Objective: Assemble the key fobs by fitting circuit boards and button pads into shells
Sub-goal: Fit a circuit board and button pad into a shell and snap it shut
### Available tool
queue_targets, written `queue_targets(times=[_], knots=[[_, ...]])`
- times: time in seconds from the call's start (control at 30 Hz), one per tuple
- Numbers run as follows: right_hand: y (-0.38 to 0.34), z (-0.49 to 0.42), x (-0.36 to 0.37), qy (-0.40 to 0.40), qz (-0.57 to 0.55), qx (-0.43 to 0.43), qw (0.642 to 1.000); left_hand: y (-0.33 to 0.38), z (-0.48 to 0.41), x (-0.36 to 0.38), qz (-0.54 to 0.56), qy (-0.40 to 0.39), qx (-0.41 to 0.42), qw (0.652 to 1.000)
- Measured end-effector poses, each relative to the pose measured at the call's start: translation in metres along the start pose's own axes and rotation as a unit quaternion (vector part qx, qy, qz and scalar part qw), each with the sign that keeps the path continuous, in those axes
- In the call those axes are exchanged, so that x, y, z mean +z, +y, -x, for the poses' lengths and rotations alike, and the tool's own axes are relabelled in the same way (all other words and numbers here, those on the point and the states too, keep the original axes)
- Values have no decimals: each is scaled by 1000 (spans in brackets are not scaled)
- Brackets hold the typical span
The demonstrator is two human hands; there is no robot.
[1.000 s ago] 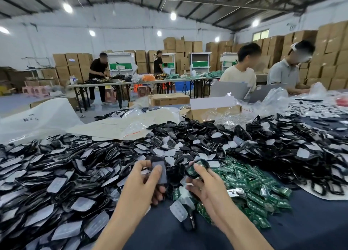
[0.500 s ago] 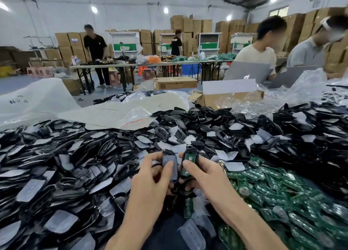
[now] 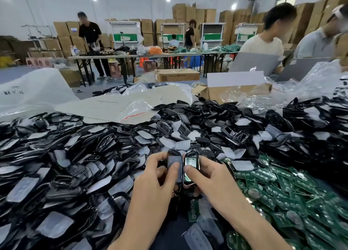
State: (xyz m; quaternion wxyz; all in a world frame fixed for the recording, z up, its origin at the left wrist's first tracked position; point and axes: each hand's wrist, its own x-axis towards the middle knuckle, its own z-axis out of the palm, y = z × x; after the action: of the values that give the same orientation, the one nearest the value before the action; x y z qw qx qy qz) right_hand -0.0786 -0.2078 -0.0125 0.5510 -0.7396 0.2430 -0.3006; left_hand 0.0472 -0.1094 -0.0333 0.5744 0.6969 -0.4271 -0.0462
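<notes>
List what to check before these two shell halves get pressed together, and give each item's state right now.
1. Left hand grips the grey-faced shell half: ok.
2. Right hand grips the chrome-rimmed shell half: ok.
3. Green circuit board sits inside the chrome-rimmed half: ok. Whether it is fully seated: cannot tell.
4. Halves lined up face to face: not ok. They stand side by side, both facing the camera.
5. Right thumb clear of the board opening: not ok. It lies across it.
6. Button pad fitted in the grey-faced half: cannot tell.
</notes>
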Motion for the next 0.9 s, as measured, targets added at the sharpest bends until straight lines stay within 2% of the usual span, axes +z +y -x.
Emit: queue_targets(times=[0.2,0.63,0.9], knots=[[-2,1,2,7,26,8,1000,-4,1,1,-24,3,5,1000],[-3,4,-1,-31,45,-2,999,-1,4,-1,-52,-2,17,998],[-2,2,1,-50,-66,25,996,5,7,1,-67,3,33,997]])
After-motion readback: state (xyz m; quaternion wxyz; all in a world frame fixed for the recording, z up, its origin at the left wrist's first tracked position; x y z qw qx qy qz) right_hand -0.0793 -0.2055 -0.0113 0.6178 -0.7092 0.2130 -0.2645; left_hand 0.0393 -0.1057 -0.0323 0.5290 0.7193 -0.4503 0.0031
